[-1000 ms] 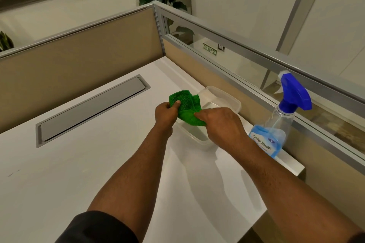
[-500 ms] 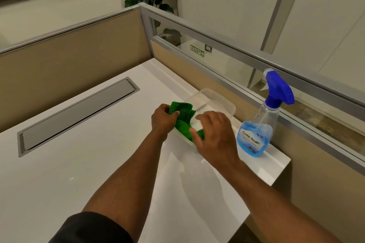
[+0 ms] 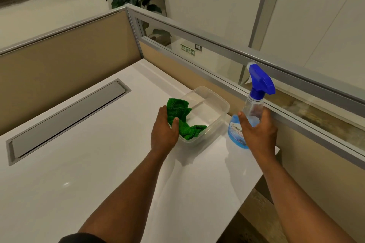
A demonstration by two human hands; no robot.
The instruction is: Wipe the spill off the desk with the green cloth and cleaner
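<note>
Meanwhile the left hand [image 3: 163, 131] pinches the green cloth [image 3: 182, 118] draped over the near-left rim of the clear tub [image 3: 219, 112], while the right hand [image 3: 257, 131] wraps around the spray bottle [image 3: 254, 102] standing just right of it on the desk [image 3: 79, 173].

– Where's the free room?

– To my left: bare desk [image 3: 83, 173] from my left hand [image 3: 164, 134] out to the flush grey hatch [image 3: 67, 118].

– And what blocks?

– The tub [image 3: 215, 118] with the cloth [image 3: 181, 118] draped over its near rim, the bottle [image 3: 250, 112] just right of it at my right hand [image 3: 258, 134], and the partition [image 3: 227, 77] close behind both. Only a narrow strip lies between tub and bottle.
</note>
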